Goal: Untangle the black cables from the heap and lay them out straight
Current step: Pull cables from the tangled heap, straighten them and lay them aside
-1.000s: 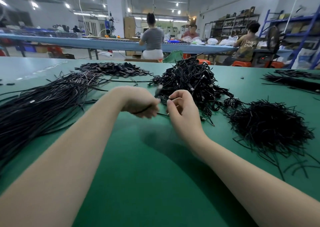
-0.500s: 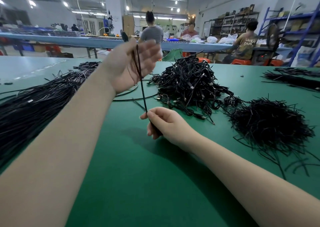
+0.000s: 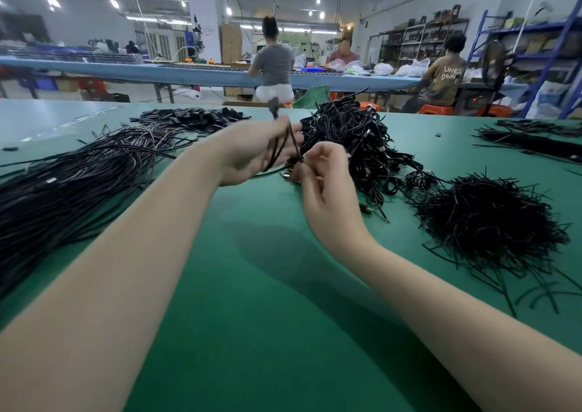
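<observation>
Two bare forearms are reaching in from the lower corners over the green table [image 3: 252, 317]. At frame centre the right hand [image 3: 324, 185] is pinching a black cable [image 3: 280, 150] that is running up across the palm of the left hand [image 3: 252, 153], whose fingers are blurred, loosely curling round it. Just behind them the tangled heap [image 3: 356, 141] is blocking the far edge. Straightened cables [image 3: 72, 178] are lying at left, cut ties [image 3: 485, 222] at right. Three workers are sitting at the blue bench [image 3: 126, 71] beyond.
</observation>
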A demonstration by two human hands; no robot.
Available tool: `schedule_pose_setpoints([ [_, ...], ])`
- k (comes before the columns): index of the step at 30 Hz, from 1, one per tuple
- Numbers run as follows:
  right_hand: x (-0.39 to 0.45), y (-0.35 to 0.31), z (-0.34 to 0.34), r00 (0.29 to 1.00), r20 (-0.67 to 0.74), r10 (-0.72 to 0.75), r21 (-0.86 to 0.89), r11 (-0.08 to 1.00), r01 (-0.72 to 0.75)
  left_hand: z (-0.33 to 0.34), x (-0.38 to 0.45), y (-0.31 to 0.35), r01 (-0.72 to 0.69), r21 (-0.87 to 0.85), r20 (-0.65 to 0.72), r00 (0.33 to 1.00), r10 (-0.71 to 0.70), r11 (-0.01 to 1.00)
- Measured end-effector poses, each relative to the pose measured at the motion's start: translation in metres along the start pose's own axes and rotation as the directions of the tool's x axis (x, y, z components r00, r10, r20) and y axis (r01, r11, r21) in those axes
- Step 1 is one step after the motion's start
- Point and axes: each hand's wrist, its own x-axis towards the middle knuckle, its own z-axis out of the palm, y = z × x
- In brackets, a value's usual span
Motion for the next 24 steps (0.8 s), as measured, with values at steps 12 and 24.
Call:
schedule_pose_setpoints([
  [12,0.008,0.022,-0.027,0.897,0.168,0.409,-0.086,0.912,-0.4,-0.018,-0.024,0.03,-0.021,-0.442,0.321,0.93,0.18,0.897],
  [24,0.004,0.014,-0.005,0.976,0.028,0.215,-0.046,0.976,-0.213,0.023,0.003,-0.016,0.092,-0.125,-0.016,0.995,-0.095,0.988],
])
